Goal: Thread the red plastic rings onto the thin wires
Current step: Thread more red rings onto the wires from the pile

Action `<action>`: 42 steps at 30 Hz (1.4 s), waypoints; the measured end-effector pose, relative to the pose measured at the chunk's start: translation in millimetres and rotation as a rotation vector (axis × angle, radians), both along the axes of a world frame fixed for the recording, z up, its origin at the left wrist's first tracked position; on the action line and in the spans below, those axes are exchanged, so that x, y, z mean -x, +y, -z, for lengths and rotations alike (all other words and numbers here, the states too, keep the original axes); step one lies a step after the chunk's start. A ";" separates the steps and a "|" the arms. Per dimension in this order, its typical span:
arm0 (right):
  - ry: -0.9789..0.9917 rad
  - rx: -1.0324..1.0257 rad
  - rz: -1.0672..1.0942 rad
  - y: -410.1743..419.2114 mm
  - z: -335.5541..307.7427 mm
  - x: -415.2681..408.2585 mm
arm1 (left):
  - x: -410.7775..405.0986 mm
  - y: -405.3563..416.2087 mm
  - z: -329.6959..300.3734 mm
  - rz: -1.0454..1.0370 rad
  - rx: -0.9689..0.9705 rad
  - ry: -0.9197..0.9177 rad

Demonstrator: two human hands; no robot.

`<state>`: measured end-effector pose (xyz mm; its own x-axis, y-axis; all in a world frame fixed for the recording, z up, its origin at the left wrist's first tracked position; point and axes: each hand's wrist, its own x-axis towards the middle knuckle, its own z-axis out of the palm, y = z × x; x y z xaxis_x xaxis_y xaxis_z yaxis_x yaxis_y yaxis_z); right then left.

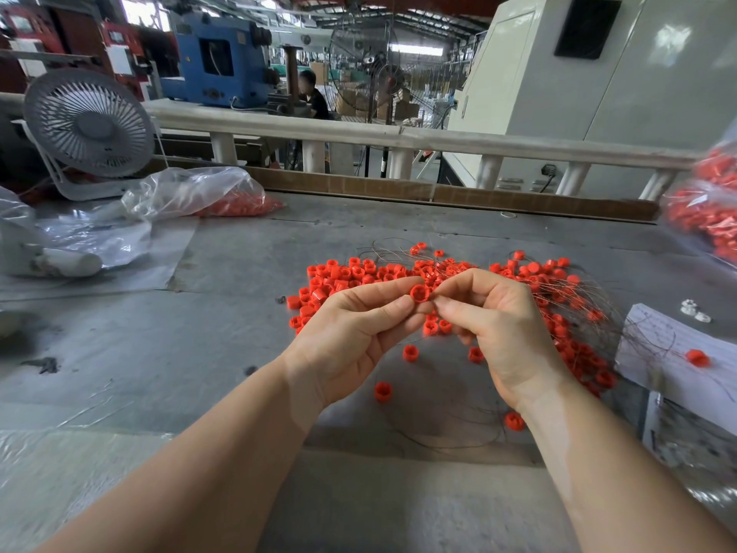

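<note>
I'm pinching one red ring (419, 293) in my left hand (351, 337) just above the loose pile (339, 279), my right hand (502, 333) pinching a thin wire (574, 293) at it; best feeding the tip straight through the hole.

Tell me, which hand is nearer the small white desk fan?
Left. The left hand lies on the white desk fan's side of the table; the right hand is farther across.

The single head-worn camera is looking forward and down from close above the grey worn surface (239, 353). It is facing a white railing (399, 139) and the workshop beyond.
</note>
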<state>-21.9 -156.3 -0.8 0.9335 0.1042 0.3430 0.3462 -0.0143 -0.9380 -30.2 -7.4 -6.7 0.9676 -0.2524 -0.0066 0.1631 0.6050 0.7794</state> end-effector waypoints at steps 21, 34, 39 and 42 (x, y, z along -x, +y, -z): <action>0.073 0.012 -0.070 0.5 -0.2 -0.2 | 0.2 -0.4 0.2 0.000 0.040 -0.028; 0.092 -0.045 -0.067 -0.1 2.7 -1.4 | 1.1 -0.5 -0.8 0.018 0.083 -0.046; 0.111 -0.026 -0.077 1.1 2.4 -0.7 | 1.3 -0.2 -0.4 0.042 0.083 -0.064; 0.123 0.000 -0.080 1.5 3.0 0.0 | 1.1 -0.2 0.0 0.051 0.076 -0.072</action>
<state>-21.9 -154.9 -3.8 0.9572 0.1804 0.2262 0.2284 0.0084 -0.9735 -31.3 -7.6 -6.8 0.9509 -0.2982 0.0831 0.1406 0.6551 0.7424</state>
